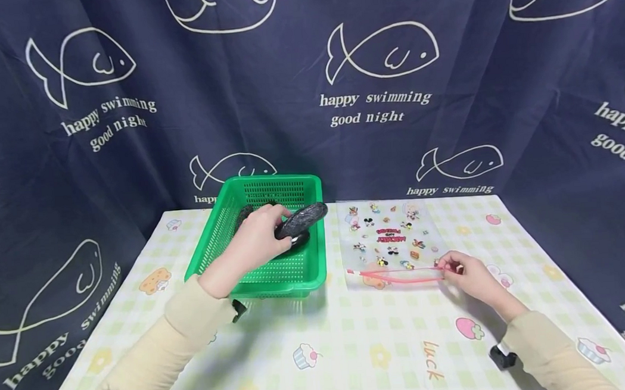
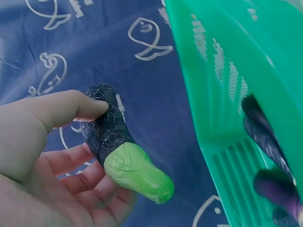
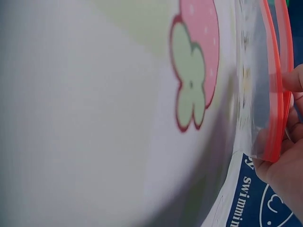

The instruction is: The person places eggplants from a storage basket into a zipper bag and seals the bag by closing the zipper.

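My left hand [image 1: 256, 237] grips a dark, wrinkled, eggplant-like item [image 1: 304, 219] above the right side of a green basket [image 1: 322, 248]. In the left wrist view its bright green end [image 2: 138, 172] points away from the palm, and the thumb lies on the dark part. More dark pieces [image 2: 266, 135] lie in the basket, one of them purplish [image 2: 277, 189]. My right hand [image 1: 470, 275] pinches the right end of the red-edged opening of a clear printed bag [image 1: 393, 238] lying on the table. In the right wrist view two red strips [image 3: 274, 94] stand slightly apart above the fingers.
The table [image 1: 355, 359] has a pale checked cloth with printed cupcakes, flowers and strawberries. Behind it hangs a dark blue curtain [image 1: 285, 101] with fish drawings and lettering. The basket stands at the back left, the bag to its right.
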### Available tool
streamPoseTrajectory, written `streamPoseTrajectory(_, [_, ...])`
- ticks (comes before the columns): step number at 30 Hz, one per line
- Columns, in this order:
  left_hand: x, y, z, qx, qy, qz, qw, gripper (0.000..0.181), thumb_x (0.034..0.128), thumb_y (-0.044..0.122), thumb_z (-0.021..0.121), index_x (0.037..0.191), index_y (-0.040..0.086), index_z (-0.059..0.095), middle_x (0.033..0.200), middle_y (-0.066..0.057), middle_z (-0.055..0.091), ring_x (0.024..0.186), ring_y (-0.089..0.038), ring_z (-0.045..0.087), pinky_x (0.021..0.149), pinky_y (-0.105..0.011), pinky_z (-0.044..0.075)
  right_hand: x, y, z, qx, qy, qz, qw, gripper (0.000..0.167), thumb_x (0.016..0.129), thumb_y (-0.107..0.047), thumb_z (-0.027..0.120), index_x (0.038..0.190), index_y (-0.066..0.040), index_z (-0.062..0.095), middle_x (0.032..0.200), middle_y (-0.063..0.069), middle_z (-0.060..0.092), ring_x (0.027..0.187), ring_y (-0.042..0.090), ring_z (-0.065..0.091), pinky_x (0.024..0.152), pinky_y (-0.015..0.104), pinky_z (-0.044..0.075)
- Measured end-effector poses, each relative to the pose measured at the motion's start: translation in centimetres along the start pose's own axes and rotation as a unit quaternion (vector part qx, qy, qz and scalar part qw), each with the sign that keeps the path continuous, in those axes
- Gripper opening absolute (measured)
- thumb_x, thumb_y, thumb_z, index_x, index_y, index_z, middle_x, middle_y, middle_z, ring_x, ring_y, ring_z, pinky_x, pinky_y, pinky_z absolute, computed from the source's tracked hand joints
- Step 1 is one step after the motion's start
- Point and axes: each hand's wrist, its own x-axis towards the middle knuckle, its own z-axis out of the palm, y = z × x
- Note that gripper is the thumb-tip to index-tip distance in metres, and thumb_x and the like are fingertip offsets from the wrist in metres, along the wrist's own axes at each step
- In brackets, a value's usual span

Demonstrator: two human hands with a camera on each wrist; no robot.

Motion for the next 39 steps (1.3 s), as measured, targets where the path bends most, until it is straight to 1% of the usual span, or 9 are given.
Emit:
streamPoseTrajectory(5, [-0.5,1.9,0.6,-0.025,-0.003,0.007,0.9997,0.035,0.0776,0.015,0.071,0.111,0.011,0.062,0.095,-0.003,0.059,0.082,-0.016,0.054,0.07,-0.032,0.046,0.0,0.1,0.0,0.014,0.005,0.003,0.9999,0.013,0.08,0.0,0.065,0.089,-0.009,0.064,0.073,-0.002,0.056,0.065,0.006,0.046,0.059,0.022,0.04])
streamPoseTrajectory(13, [-1.0,4.1,2.6,-0.047,-0.001,0.038,0.9982,0.035,0.0762,0.017,0.071,0.11,0.013,0.062,0.091,0.002,0.058,0.079,-0.012,0.053,0.069,-0.029,0.045,-0.1,-0.4,-0.1,0.039,0.025,0.0,0.9989,0.009,0.082,-0.001,0.065,0.089,-0.006,0.066,0.08,0.003,0.065,0.066,0.005,0.048,0.061,0.02,0.041])
streamPoseTrajectory(18, [-1.2,5.2,4.0,-0.058,-0.003,0.057,0.9967,0.037,0.0757,0.016,0.071,0.111,0.012,0.061,0.091,0.0,0.059,0.081,-0.013,0.054,0.072,-0.029,0.046,-0.3,-2.2,-0.5,0.046,0.036,0.0,0.9983,0.01,0.081,0.004,0.063,0.089,-0.001,0.065,0.081,0.008,0.065,0.066,0.005,0.049,0.062,0.02,0.041])
streamPoseTrajectory(21, [-1.1,5.6,4.8,-0.063,-0.009,0.06,0.9962,0.038,0.0756,0.016,0.072,0.112,0.011,0.061,0.091,0.0,0.06,0.08,-0.013,0.055,0.072,-0.028,0.046,-0.4,-2.9,-0.7,0.051,0.038,0.002,0.998,0.009,0.081,0.005,0.063,0.089,0.001,0.064,0.081,0.011,0.065,0.065,0.007,0.05,0.061,0.021,0.041])
streamPoseTrajectory(23, [-1.0,5.9,5.2,-0.065,-0.012,0.061,0.9959,0.038,0.0757,0.017,0.071,0.111,0.011,0.061,0.092,0.0,0.06,0.08,-0.014,0.056,0.071,-0.027,0.046,-0.3,-2.5,-0.6,0.05,0.043,0.005,0.9978,0.008,0.082,0.003,0.063,0.089,0.0,0.064,0.082,0.009,0.065,0.066,0.005,0.05,0.062,0.019,0.042])
streamPoseTrajectory(28, [-0.7,6.4,6.1,-0.068,-0.015,0.063,0.9956,0.036,0.0761,0.017,0.071,0.111,0.011,0.062,0.093,-0.001,0.06,0.079,-0.013,0.056,0.069,-0.025,0.046,0.2,-0.4,-0.1,0.059,0.056,0.006,0.9967,0.007,0.084,-0.003,0.065,0.091,-0.004,0.065,0.082,0.001,0.066,0.068,0.0,0.052,0.063,0.015,0.042])
streamPoseTrajectory(31, [-0.6,6.8,6.7,-0.062,-0.024,0.064,0.9957,0.036,0.0771,0.017,0.07,0.112,0.01,0.062,0.094,-0.002,0.061,0.08,-0.012,0.055,0.069,-0.024,0.046,0.3,0.0,0.0,0.062,0.059,0.01,0.9963,0.008,0.085,-0.004,0.065,0.092,-0.004,0.065,0.082,0.001,0.067,0.068,0.0,0.052,0.063,0.015,0.042])
streamPoseTrajectory(34, [-0.4,7.1,7.4,-0.052,-0.033,0.065,0.996,0.038,0.0776,0.017,0.07,0.114,0.009,0.061,0.095,-0.002,0.061,0.081,-0.012,0.055,0.07,-0.024,0.046,0.3,-0.7,-0.1,0.061,0.059,0.011,0.9964,0.007,0.085,-0.002,0.064,0.092,-0.002,0.064,0.081,0.006,0.067,0.068,-0.001,0.052,0.063,0.015,0.043])
streamPoseTrajectory(39, [-0.1,7.6,8.7,-0.036,-0.045,0.061,0.9965,0.041,0.078,0.02,0.072,0.116,0.009,0.062,0.097,-0.001,0.061,0.083,-0.011,0.056,0.073,-0.023,0.048,-0.1,-3.3,-0.6,0.061,0.056,0.01,0.9966,0.008,0.084,0.002,0.062,0.091,0.004,0.063,0.081,0.017,0.064,0.068,0.0,0.052,0.063,0.015,0.043])
